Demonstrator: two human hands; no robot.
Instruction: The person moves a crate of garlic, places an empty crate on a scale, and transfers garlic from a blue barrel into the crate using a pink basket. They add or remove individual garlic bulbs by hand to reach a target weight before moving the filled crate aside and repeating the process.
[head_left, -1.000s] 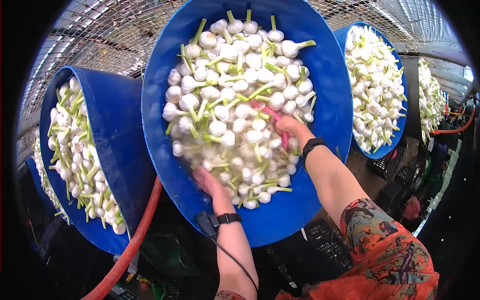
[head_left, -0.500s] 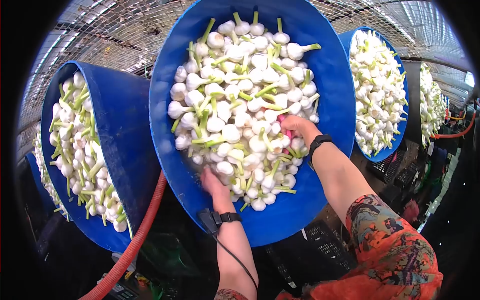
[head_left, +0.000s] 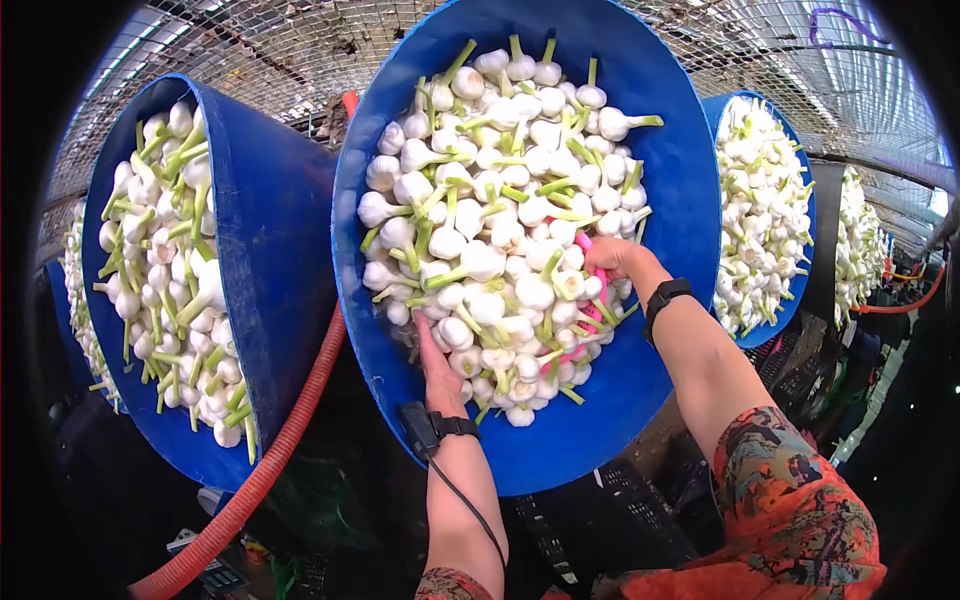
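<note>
Two hands: left hand (head_left: pixel 432 362) and right hand (head_left: pixel 612 258), both in the garlic bulbs (head_left: pixel 500 230) heaped in the middle tub (head_left: pixel 660 130).
Left hand: fingers pushed in at the heap's lower left edge; we cannot tell whether they grip anything.
Right hand: closed around a pink tool (head_left: pixel 600 283) that runs down among the bulbs.
Wrists: black band (head_left: pixel 665 296) on the right; black device (head_left: pixel 425 428) with cable on the left.
Surroundings: we note a left tub (head_left: pixel 270 250) and a right tub (head_left: pixel 757 335) of garlic, an orange hose (head_left: pixel 290 440) and wire mesh (head_left: pixel 250 50).

Orange hose (head_left: pixel 290 430) beside left tub (head_left: pixel 260 250) (garlic-filled).
</note>
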